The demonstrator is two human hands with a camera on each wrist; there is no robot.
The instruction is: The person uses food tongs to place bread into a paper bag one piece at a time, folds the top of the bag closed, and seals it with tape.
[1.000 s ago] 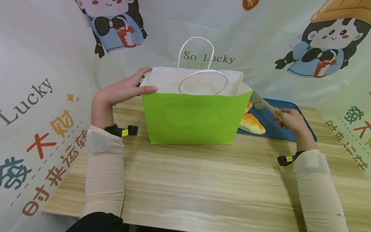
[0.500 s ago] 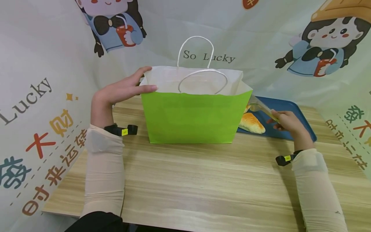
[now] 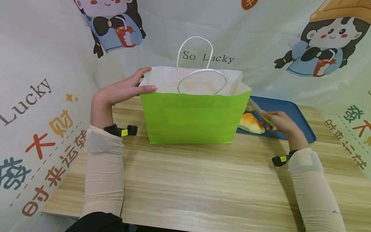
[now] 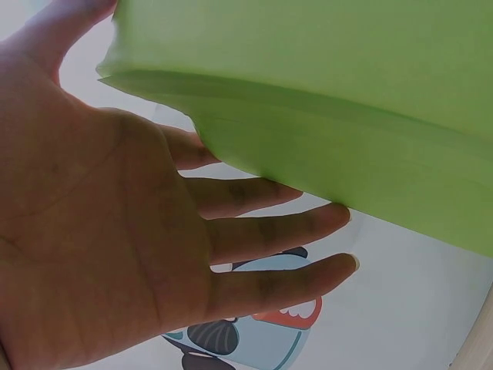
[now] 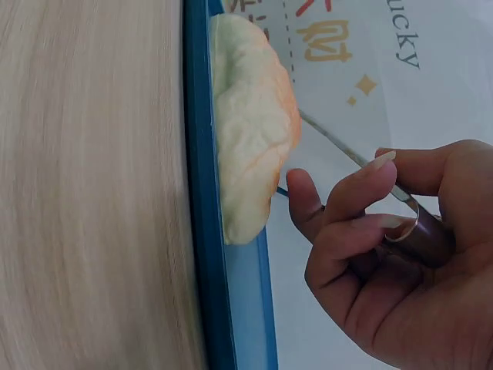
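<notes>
A green paper bag (image 3: 197,119) with a white lining and white cord handles stands upright on the table. My left hand (image 3: 127,87) spans its left side at the mouth, thumb on the front rim; the left wrist view shows straight, spread fingers (image 4: 269,285) along the bag's side. To the right, my right hand (image 3: 282,121) grips metal tongs (image 5: 339,142), whose bent end lies within the palm. The tongs reach left over a blue tray (image 3: 285,111), close beside a golden bread roll (image 3: 251,123). Their tips and more bread behind are partly hidden by the bag.
The wood-grain table (image 3: 188,187) stretches in front of the bag. A printed cloth backdrop (image 3: 162,32) with cartoon figures and lettering rises behind and on both sides. The bag covers the tray's left part.
My right hand has moved left with the tongs, nearer to the bread roll and the bag. My left hand and the bag have stayed in place.
</notes>
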